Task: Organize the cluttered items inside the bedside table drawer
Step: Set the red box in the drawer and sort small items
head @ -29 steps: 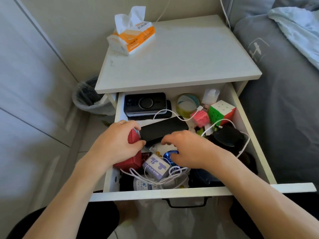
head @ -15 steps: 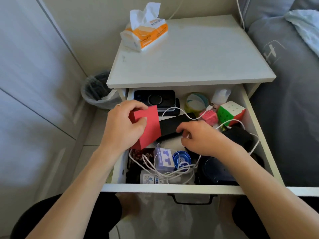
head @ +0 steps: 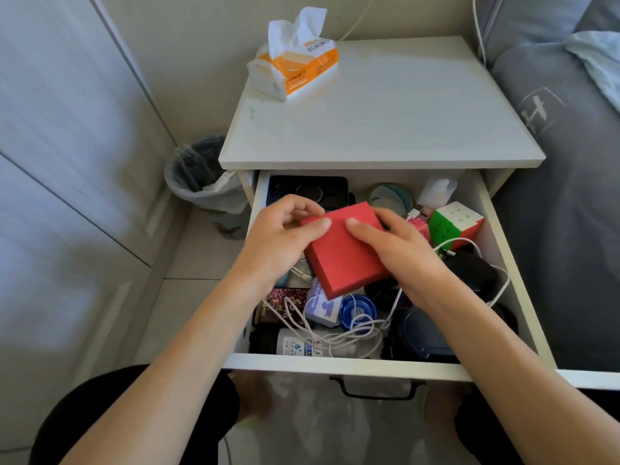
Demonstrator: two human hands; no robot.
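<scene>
Above the open drawer (head: 496,229) I hold a red box (head: 345,250) in both hands, tilted, its far corner raised toward the surface (head: 385,122). It is flat and squarish, a plain matte red with no print that I can see, with sharp edges and a thin side face showing along its near edge. My left hand (head: 278,243) grips its left edge, thumb pressed on top; my right hand (head: 399,250) grips the right side, thumb likewise on the top face. Beneath it the drawer is crowded: a colour cube (head: 456,224) at the right, a blue yo-yo (head: 357,312), a tangled white cable (head: 335,337) and a black device (head: 308,189) at the back. A tissue pack (head: 295,68) lies on the surface's far left corner.
</scene>
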